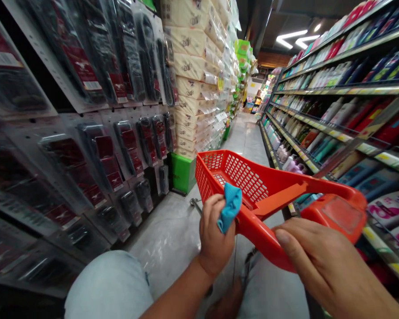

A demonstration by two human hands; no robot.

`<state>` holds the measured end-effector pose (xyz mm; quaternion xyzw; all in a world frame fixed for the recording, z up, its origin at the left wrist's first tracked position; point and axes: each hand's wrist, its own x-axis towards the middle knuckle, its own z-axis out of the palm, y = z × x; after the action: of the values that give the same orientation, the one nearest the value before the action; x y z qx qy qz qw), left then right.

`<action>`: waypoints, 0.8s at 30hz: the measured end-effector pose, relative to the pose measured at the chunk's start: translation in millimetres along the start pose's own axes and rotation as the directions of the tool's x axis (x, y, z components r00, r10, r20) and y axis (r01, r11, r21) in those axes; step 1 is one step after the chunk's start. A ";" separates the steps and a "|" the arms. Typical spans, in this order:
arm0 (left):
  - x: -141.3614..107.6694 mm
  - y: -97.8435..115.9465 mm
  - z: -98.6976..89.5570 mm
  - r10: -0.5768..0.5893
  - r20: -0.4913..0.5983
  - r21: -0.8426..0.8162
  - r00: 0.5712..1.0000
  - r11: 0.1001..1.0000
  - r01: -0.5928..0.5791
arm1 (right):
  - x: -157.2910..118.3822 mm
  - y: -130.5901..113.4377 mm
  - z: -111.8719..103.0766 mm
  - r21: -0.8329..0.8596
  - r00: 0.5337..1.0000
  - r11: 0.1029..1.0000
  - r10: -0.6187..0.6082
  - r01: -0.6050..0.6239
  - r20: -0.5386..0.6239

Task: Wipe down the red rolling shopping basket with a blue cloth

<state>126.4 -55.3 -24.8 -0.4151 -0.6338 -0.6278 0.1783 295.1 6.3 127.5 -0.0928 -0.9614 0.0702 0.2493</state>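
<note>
The person's left hand (217, 241) is curled into a loose fist around a bunched blue cloth (232, 203), which sticks up past the fingers and lies against the near side of a red shopping cart (281, 185); whether those fingers also grip the plastic cannot be told. The right hand (322, 254) is closed over the cart's thick red frame, its thumb lying along the near edge, while the other fingers are largely out of sight behind. The cart stands in front of the person and fills the middle of the aisle, tilted in the view, with lattice walls and a bar across its basket. The person's knees, in pale blue jeans (108, 283), are bent on either side of the left forearm, above a shiny grey floor (173, 235). To the left hang rows of clear-fronted blister packs (128, 137) with dark red labels, and beyond them rises a stack of cream packages (193, 66) above a green box (183, 173). Along the right run shelves (352, 91) of bottles, seemingly toiletries, though blur hides their labels.
</note>
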 end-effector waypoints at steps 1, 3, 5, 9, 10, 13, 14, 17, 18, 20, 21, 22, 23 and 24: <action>-13.1 1.6 -0.1 0.073 0.004 0.010 0.997 0.997 -0.073 | 0.8 -3.8 0.0 -0.034 1.000 0.999 0.019 -0.019 -0.002; -35.5 -3.0 1.3 0.142 0.009 0.045 0.990 0.989 -0.142 | 0.4 -6.7 1.0 -0.097 0.999 0.994 0.044 -0.045 -0.007; -50.5 -14.6 5.2 0.084 0.002 0.089 0.996 0.993 -0.084 | -2.1 -5.1 2.7 -0.155 0.998 0.986 0.062 -0.063 -0.012; -65.3 -21.0 15.5 -0.105 -0.006 0.106 0.994 0.989 0.105 | -8.3 1.3 6.7 -0.258 0.996 0.962 0.079 -0.088 -0.043; -69.2 -17.0 17.8 -0.127 0.001 0.085 0.992 0.988 0.126 | -9.7 2.6 7.2 -0.280 0.996 0.956 0.077 -0.088 -0.047; -88.7 -10.2 24.0 -0.142 0.039 0.009 0.989 0.990 0.141 | -13.6 5.5 6.7 -0.320 0.997 0.944 0.071 -0.080 -0.040; -98.6 -14.0 25.6 -0.155 0.049 0.001 0.987 0.988 0.155 | -15.0 6.3 6.0 -0.325 0.997 0.943 0.071 -0.078 -0.033; -134.7 -44.5 27.2 -0.297 0.023 0.056 0.955 0.954 0.295 | -19.4 8.6 4.2 -0.340 0.998 0.938 0.061 -0.065 -0.022; -146.7 -57.3 26.6 -0.348 0.000 0.078 0.938 0.935 0.346 | -20.8 9.2 4.1 -0.347 0.998 0.936 0.054 -0.059 -0.024; -165.9 -77.7 25.1 -0.427 -0.038 0.111 0.904 0.897 0.428 | -23.5 9.9 4.7 -0.354 0.998 0.933 0.045 -0.056 -0.039; -171.6 -83.1 24.8 -0.456 -0.051 0.121 0.889 0.880 0.458 | -24.8 10.0 5.3 -0.351 0.998 0.934 0.049 -0.063 -0.049; -174.0 -84.7 25.1 -0.476 -0.060 0.125 0.877 0.869 0.480 | -25.9 10.0 6.1 -0.341 0.997 0.937 0.055 -0.073 -0.063; -173.1 -82.9 26.1 -0.487 -0.063 0.123 0.871 0.862 0.491 | -26.9 10.0 7.0 -0.326 0.996 0.942 0.056 -0.077 -0.073; -169.1 -78.6 27.7 -0.488 -0.060 0.115 0.871 0.863 0.492 | -27.8 10.0 7.8 -0.312 0.995 0.947 0.052 -0.075 -0.082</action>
<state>175.7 -69.9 -206.1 -0.2195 -0.7544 -0.6168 0.0480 316.5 9.4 106.0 -0.1648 -0.9471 -0.0793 0.2637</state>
